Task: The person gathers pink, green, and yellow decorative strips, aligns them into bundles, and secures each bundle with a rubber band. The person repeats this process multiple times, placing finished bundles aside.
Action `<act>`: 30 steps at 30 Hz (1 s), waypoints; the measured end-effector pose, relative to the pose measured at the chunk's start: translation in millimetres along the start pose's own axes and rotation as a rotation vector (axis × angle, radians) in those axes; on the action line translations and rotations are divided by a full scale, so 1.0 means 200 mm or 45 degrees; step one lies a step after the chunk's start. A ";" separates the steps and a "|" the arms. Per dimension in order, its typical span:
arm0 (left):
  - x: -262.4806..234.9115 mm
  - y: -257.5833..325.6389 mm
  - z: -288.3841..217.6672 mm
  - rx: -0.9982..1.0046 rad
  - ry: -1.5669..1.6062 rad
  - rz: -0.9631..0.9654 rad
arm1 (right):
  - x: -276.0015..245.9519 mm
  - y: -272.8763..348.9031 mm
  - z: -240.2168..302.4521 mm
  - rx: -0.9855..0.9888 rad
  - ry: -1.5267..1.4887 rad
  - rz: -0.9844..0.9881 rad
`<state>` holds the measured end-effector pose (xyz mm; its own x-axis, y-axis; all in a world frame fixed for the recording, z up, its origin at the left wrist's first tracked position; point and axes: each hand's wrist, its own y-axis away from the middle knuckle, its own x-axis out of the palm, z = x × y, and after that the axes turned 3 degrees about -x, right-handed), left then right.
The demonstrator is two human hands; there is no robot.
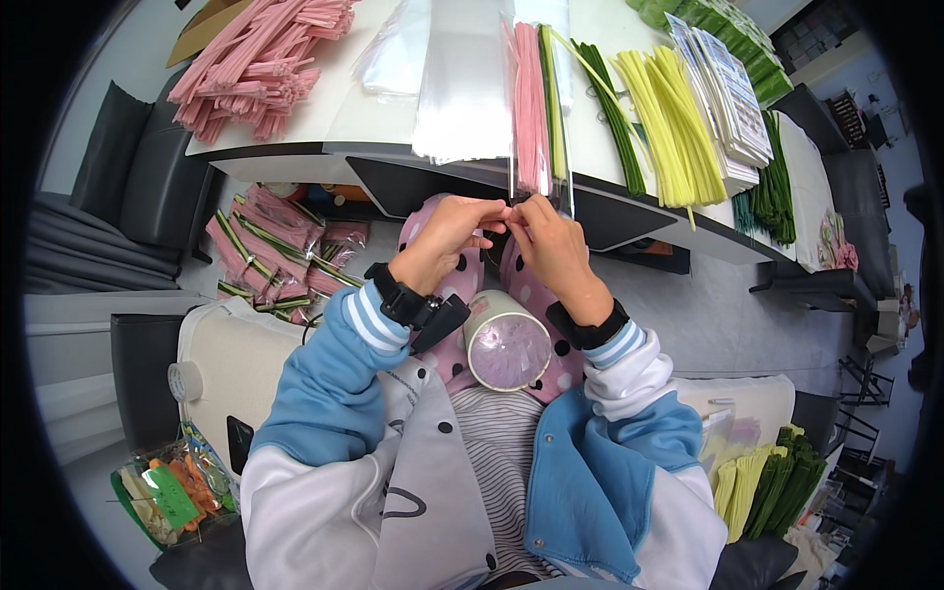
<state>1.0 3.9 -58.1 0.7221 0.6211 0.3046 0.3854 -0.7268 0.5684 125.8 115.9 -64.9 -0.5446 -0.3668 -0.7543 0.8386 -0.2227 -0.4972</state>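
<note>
My left hand (444, 236) and my right hand (553, 248) meet over my lap, just below the table's near edge. Thumbs and forefingers are pinched together, tip to tip; whatever lies between them is too small to make out. Directly beyond the fingertips is a long clear plastic bag (565, 189), reaching over the table edge. Inside it lie a bundle of pink chenille stems (529, 123) and a few dark green and yellow ones. My right fingers overlap the bag's near end. Between my thighs stands a round pale tub (509, 346) with clear plastic scraps in it.
On the white table (344, 123) are a heap of pink stems (258, 74), flat clear bags (462, 88), green stems (612, 118), yellow stems (678, 128) and stacked printed cards (723, 98). Filled bags (270, 246) lie below at left. A tape roll (184, 381) rests beside me.
</note>
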 end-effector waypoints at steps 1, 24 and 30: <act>0.00 0.00 0.00 0.000 0.000 -0.001 | 0.00 0.00 0.00 0.000 0.001 -0.002; 0.05 -0.04 -0.02 0.063 -0.177 0.010 | -0.01 0.01 -0.01 0.061 -0.132 -0.050; 0.04 -0.11 -0.01 0.129 -0.238 0.004 | -0.08 0.03 -0.04 0.020 -0.265 -0.055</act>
<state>-1.2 25.3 -66.7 0.8137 0.5606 0.1539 0.4320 -0.7602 0.4852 139.9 127.0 -60.2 -0.5668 -0.5350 -0.6265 0.8154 -0.2557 -0.5193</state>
